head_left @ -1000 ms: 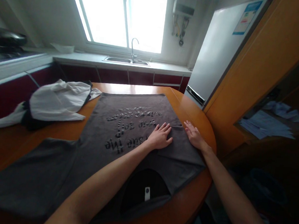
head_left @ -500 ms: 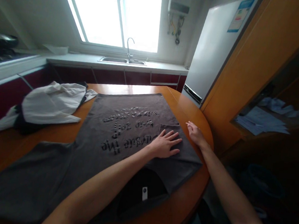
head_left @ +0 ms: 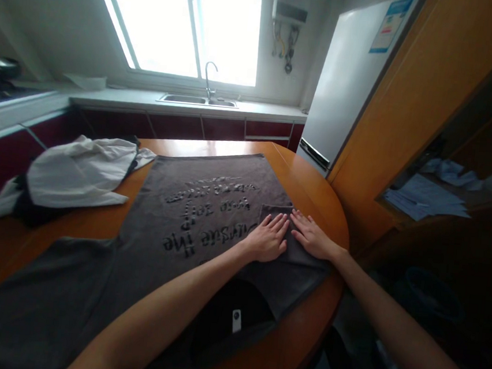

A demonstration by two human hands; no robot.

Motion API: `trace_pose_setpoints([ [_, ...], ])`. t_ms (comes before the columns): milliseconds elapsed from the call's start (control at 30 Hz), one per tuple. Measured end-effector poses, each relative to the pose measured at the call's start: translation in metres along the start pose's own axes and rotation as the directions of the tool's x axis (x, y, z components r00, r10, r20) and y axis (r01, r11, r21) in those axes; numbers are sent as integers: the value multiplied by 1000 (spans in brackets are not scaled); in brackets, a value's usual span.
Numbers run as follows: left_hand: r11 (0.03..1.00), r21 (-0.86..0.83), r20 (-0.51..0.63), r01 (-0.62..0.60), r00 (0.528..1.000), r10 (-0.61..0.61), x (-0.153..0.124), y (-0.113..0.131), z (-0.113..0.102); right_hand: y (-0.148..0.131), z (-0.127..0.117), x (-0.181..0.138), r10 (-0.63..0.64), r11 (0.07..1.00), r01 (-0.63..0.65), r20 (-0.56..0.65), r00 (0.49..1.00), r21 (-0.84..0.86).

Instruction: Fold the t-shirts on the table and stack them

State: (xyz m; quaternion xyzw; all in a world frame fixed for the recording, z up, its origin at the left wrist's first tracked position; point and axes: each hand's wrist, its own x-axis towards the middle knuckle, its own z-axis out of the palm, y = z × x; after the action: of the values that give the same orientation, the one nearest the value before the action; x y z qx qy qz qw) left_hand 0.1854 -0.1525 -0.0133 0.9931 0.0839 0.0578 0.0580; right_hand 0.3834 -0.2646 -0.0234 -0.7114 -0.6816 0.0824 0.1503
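A dark grey T-shirt (head_left: pixel 142 267) with black lettering lies spread on the wooden table (head_left: pixel 312 176), its neckline and white label toward me. The sleeve on the right is folded over onto the body, while the left one stretches out flat. My left hand (head_left: pixel 268 237) rests palm down on the folded part, fingers extended. Right beside it, my right hand (head_left: pixel 312 236) lies flat on the same folded sleeve, its fingertips close to the left hand's. Neither hand grips the cloth.
A rumpled white and black garment (head_left: pixel 82 171) lies on the table's left side. Beyond the table are a counter with a sink (head_left: pixel 184 99) and a tall fridge (head_left: pixel 347 78). Papers (head_left: pixel 425 199) lie on a shelf at the right.
My right hand has moved left from the table's right side onto the folded sleeve, next to my left hand. My left hand stays on the shirt, its fingers now closer together.
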Motion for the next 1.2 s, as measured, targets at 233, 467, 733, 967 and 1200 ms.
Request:
trace_pose_setpoints([
  [233,1000,-14,-12,7,1000,-7,1,1,-2,-10,-8,-76,21,999,-19,52,998,-31],
  [467,1000,-20,0,0,1000,0,3,1,0,0,-16,-134,115,985,-111,-27,993,131],
  [733,991,-103,-107,83,990,-94,4,-10,-10,-14,-36,-51,189,969,-137,-257,948,208],
  [967,948,-41,-78,315,945,-317,2,-30,-1,-28,-6,34,71,997,-71,-124,990,1],
  [1200,945,-67,-57,319,945,-323,3,-29,3,-15,17,38,72,996,-75,-57,996,-38],
])
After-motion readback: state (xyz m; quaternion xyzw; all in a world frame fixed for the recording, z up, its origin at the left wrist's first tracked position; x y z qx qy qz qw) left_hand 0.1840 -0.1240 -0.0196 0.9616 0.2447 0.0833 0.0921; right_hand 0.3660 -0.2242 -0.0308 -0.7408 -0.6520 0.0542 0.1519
